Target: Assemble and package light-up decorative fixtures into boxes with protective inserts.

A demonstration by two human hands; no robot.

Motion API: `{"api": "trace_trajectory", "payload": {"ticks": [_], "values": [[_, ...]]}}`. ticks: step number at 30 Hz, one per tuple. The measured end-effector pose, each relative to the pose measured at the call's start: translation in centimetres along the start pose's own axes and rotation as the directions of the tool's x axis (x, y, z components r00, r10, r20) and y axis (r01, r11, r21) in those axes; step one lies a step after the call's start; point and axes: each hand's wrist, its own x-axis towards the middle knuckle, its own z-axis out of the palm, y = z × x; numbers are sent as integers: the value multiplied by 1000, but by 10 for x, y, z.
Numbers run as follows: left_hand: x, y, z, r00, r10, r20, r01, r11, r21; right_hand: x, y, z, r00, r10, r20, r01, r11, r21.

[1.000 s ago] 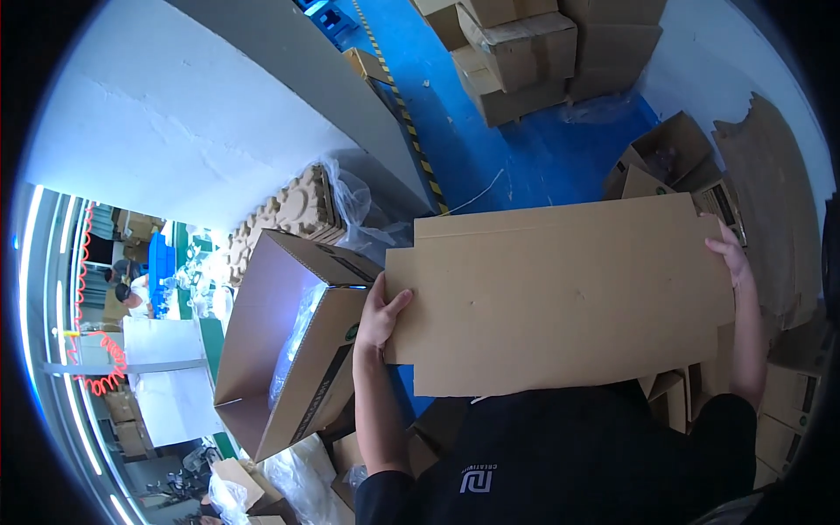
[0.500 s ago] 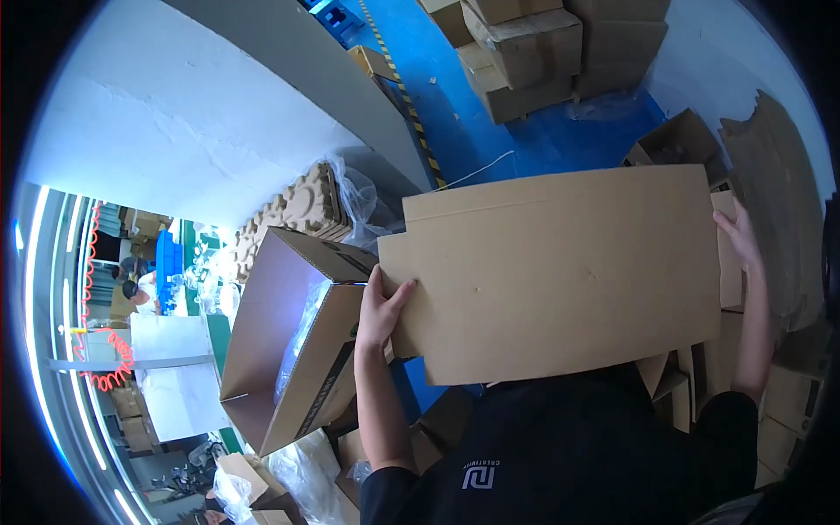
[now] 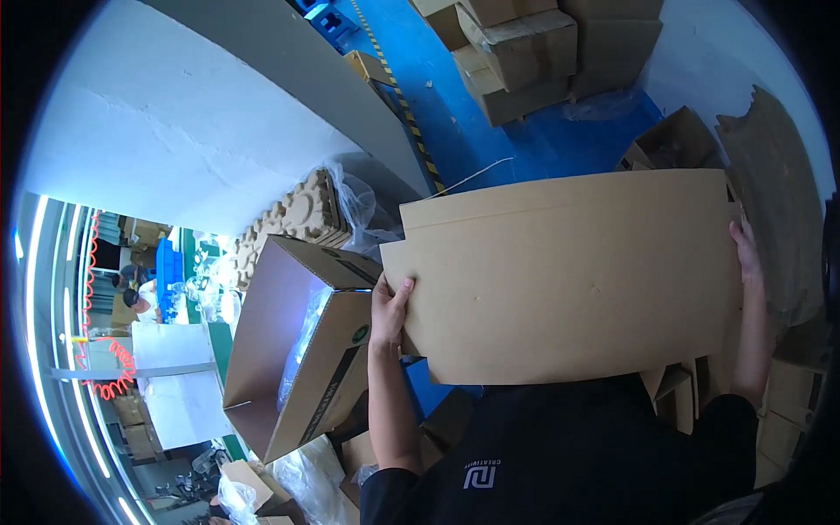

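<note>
A wide brown cardboard sheet [image 3: 560, 280] with notched left corners and a crease along its far edge is held up in front of my body. My left hand [image 3: 389, 306] grips its left edge, thumb on the face and fingers behind. At the opposite edge my right hand [image 3: 745, 249] is closed on the sheet, its fingers partly hidden. Just left of my left hand stands an open cardboard box [image 3: 337, 350], tilted in view, with clear plastic film [image 3: 302, 341] inside.
Molded pulp trays [image 3: 306, 210] are stacked beyond the open box, beside a wall. Cardboard boxes [image 3: 525, 52] stand on the blue floor [image 3: 437, 96] ahead. Torn cardboard [image 3: 770, 201] leans at the right wall. Crumpled plastic [image 3: 306, 477] lies lower left. A co-worker [image 3: 144, 302] is far left.
The sheet's right edge has swung outward to the right, and its face looks wider. My right hand has moved slightly down and nearer me along that edge. My left hand keeps its grip.
</note>
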Motion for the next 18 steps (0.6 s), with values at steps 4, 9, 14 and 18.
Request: {"api": "trace_trajectory", "payload": {"ticks": [4,9,14,18], "values": [[3,-26,-1,992,30,126,-25,999,-34,15,55,-53,991,52,123,-67,991,117],[-8,-38,12,986,-167,-12,147,901,-409,-32,-46,81,944,312,112,-323,792,518],[-4,-23,-12,973,-141,181,194,929,-315,11,23,-2,858,-307,413,-367,199,909],[-11,5,-11,991,-135,26,135,991,10,-8,-74,54,840,-501,209,502,863,49]]}}
